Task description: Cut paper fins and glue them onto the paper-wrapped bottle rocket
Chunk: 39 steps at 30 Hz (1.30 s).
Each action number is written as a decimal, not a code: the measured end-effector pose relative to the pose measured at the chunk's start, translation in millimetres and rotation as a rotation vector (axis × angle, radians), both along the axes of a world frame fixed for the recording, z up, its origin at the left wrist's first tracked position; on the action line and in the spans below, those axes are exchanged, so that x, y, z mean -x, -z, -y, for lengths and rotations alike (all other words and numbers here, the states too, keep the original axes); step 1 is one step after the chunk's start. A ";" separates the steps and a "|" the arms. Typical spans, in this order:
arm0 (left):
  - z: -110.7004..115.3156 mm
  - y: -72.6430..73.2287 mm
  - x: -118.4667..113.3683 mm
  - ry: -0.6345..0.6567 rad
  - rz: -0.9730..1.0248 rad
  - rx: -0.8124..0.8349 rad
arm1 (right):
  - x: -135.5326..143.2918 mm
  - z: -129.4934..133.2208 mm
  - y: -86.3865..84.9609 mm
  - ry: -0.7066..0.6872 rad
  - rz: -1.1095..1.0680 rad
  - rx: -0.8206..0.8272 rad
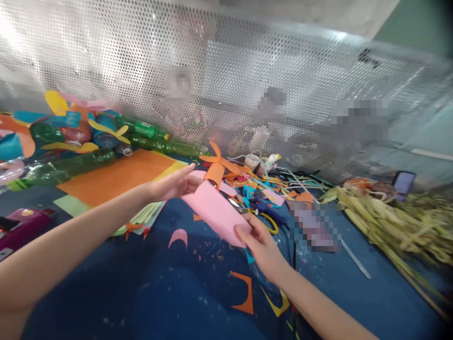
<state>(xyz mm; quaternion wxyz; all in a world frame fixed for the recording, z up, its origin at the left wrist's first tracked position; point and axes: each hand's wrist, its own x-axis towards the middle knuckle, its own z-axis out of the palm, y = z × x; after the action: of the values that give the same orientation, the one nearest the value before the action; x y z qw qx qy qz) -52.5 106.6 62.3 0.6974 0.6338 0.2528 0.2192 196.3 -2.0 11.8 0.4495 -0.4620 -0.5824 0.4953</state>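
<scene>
A piece of pink paper (215, 211) is held above the blue table, slanting down to the right. My right hand (262, 245) pinches its lower right end between thumb and fingers. At the paper's upper left end is my left hand (177, 183), its fingers stretched out; part of them is hidden behind the paper's edge. Just beyond the paper stands an orange paper roll with petal-like strips (215, 170). A pink crescent scrap (178, 238) lies on the table below my left hand.
Plastic bottles (67, 165) and an orange sheet (123, 174) lie at the left, near a purple tool (26, 231). Coloured scraps (247, 184), blue-handled scissors (271, 210) and yellow tape ring (271, 223) are at the centre. Dry husks (385, 226) lie right; perforated metal (141, 61) stands behind.
</scene>
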 end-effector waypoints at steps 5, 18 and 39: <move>6.9 13.5 -4.3 0.033 0.094 0.079 | 6.5 -1.4 7.6 0.063 -0.467 0.173; 32.9 26.9 -28.5 -0.051 -0.096 0.040 | 1.4 -3.5 2.5 -0.007 -0.319 0.237; 57.6 60.1 -56.6 -0.501 -0.186 0.039 | -16.5 -22.7 14.6 0.172 0.249 -0.129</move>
<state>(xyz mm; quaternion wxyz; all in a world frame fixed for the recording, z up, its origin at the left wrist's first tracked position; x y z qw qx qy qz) 4.1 49.1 2.2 0.6072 0.5555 0.4689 0.3207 212.8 20.7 -2.8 0.4433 -0.5381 -0.6226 0.3553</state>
